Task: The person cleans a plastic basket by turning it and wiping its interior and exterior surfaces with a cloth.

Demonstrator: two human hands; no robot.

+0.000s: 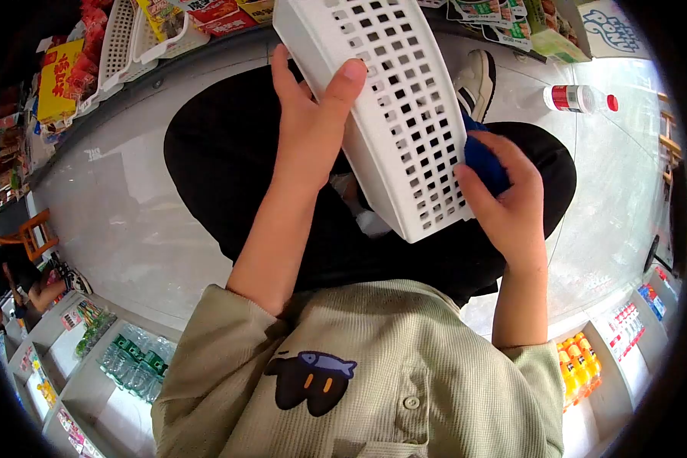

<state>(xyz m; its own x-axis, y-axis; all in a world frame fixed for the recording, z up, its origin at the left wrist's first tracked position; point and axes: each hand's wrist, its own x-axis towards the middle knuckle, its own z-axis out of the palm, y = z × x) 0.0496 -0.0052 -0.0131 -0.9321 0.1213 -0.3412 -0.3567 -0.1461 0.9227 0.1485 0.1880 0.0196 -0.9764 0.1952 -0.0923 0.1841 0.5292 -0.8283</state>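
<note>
Left hand (309, 130) gripped the white basket (408, 114) at its left side, thumb pressed on the perforated wall, fingers up along the left edge, partly hidden. Right hand (511, 195) was curled around a blue cloth (487, 164), bunched up at the basket's right edge; thumb tip right by that edge, contact there hard to call.

Basket: white plastic, matte, held up over the lap, tipped on its side and slanting from upper left to lower right. Top end ran out of view. Facing wall was a regular grid of small square holes, dark where the trousers showed through. Smooth solid panel down the left, rounded corners at the lower end. Inside not visible.

Under it: crossed legs in black trousers (221, 153), a light shoe (477, 84) sticking out past the basket's upper right. Green shirt (343, 359) below, cartoon patch on the front.

Further out: clear bottle (576, 99) with red label and cap, lying on the grey tiled floor (122, 206). Shelf goods at upper left, incl. a yellow packet (57, 80). Water bottles (137, 359) lower left, orange drinks (578, 366) lower right. Another person (23, 282) at far left, near a wooden chair (34, 233).
</note>
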